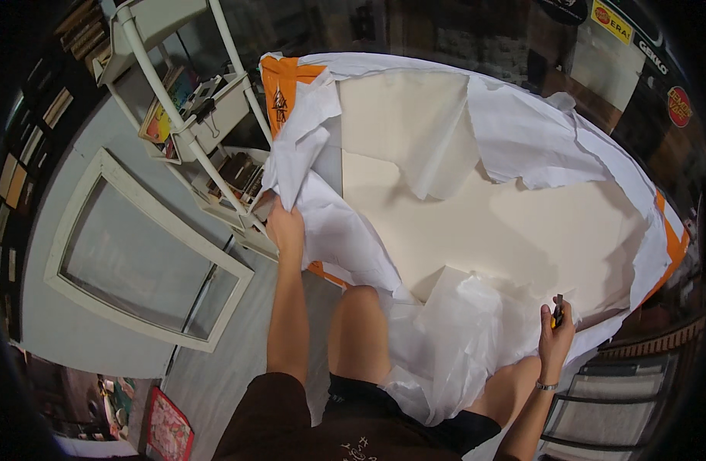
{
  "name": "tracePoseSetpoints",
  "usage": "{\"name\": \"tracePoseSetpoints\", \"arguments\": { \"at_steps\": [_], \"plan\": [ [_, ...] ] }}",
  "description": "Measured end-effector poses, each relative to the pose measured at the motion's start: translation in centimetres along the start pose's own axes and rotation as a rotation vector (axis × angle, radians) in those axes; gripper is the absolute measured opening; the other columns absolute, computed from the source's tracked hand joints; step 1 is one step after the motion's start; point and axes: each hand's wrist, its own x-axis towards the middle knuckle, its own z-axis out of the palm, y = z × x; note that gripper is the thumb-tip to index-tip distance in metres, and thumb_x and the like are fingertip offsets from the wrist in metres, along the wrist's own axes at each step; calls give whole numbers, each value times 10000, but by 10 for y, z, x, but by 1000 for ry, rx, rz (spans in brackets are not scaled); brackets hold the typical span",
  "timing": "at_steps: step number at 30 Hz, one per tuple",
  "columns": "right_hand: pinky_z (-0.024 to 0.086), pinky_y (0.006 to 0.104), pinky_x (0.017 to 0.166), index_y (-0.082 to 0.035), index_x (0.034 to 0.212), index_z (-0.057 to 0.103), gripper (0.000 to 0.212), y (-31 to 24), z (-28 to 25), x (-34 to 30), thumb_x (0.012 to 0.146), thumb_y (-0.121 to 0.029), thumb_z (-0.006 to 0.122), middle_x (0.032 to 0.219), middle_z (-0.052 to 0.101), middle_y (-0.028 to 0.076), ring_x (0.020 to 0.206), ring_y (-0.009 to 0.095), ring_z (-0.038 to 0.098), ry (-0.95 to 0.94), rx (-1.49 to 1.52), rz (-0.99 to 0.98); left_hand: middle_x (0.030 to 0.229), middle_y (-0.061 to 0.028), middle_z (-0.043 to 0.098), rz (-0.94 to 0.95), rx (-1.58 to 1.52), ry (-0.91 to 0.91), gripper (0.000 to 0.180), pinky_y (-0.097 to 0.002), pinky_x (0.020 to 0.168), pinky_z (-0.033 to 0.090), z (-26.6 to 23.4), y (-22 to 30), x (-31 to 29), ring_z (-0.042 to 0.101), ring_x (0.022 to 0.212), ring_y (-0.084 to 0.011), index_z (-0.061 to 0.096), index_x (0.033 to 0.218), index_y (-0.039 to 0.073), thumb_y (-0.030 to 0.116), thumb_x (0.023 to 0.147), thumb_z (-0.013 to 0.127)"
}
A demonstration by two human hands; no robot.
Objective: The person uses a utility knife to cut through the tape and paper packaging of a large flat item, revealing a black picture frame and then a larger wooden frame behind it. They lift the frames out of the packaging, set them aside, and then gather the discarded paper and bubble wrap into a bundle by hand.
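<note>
A large package lies open in front of me, its white outer wrapping torn and folded back around pale cream sheets (476, 230). Orange patches show on the wrapping's corners. My left hand (286, 225) is closed on the loose edge of the white wrapping paper (333, 234) at the package's left side. In my right hand (555, 338), near the front right edge, is a utility knife (558, 313) with yellow and black parts, pointing up. Crumpled translucent wrapping (445, 338) hangs over the near edge onto my lap. A torn translucent flap (433, 157) lies across the sheets.
A white tiered rack (185, 131) with books and a binder clip stands close by my left arm. Farther left is a white-framed glass panel (149, 253). Dark shelving (42, 131) lines the far left, and a rack with pale panels (606, 407) stands at lower right.
</note>
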Motion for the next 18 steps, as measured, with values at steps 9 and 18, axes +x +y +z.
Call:
{"name": "tracePoseSetpoints", "arguments": {
  "at_steps": [9, 18],
  "plan": [
    [452, 346, 623, 39, 1136, 591, 338, 18, 21, -3, 963, -223, 715, 740, 560, 128, 664, 190, 486, -55, 53, 14, 1074, -282, 699, -221, 50, -227, 435, -503, 887, 526, 66, -125, -90, 674, 998, -459, 608, 1282, -36, 118, 877, 643],
    [444, 336, 640, 25, 1189, 564, 341, 17, 23, 2, 981, -214, 688, 761, 531, 117, 685, 192, 485, -36, -73, -6, 1174, -291, 681, -959, -12, -511, 495, -510, 913, 526, 80, -346, -329, 673, 1090, -420, 691, 1182, -45, 394, 963, 623]
  ]
}}
